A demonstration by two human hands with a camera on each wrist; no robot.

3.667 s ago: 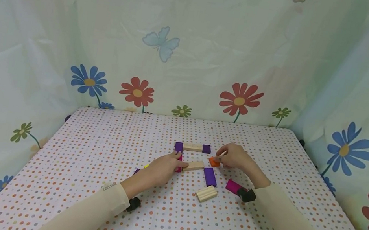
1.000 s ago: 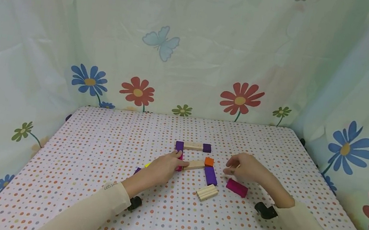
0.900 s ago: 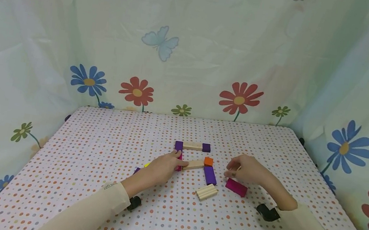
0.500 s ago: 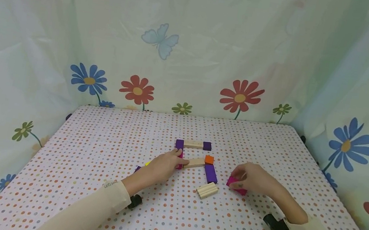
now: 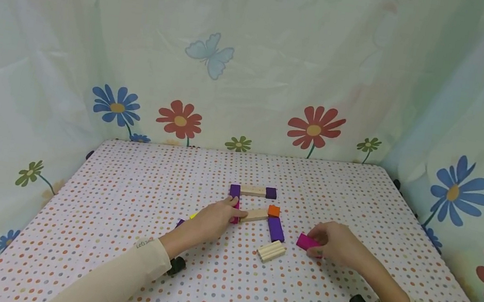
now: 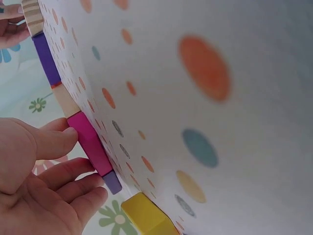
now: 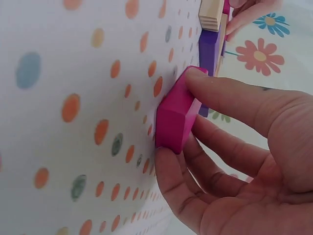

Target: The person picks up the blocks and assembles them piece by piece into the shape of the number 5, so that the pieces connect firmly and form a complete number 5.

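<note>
My right hand (image 5: 335, 243) grips a loose magenta wooden block (image 7: 171, 115) at the right of the layout. Its thumb lies on one side, the fingers beneath and behind. Thumb and fingertips of my left hand (image 5: 209, 219) pinch another magenta block (image 6: 90, 142), mostly hidden in the head view. That block joins a purple block (image 5: 235, 190) at its far end and touches a plain wooden plank (image 5: 253, 215) on its right. At the plank's right end sits an orange block (image 5: 273, 211), with a purple block (image 5: 275, 229) running toward me from it.
Beyond the left hand, a plain plank (image 5: 253, 191) leads to a small purple block (image 5: 270, 193). A ridged plain wooden block (image 5: 271, 251) lies nearer me. Beside the left wrist sits a yellow block (image 6: 146, 215). Everything rests on a dotted tablecloth (image 5: 156, 284) before flowered curtains.
The right hand has let go of the orange block, left between plank and purple block, moved right and nearer, and taken hold of the loose magenta block. The left hand stays put.
</note>
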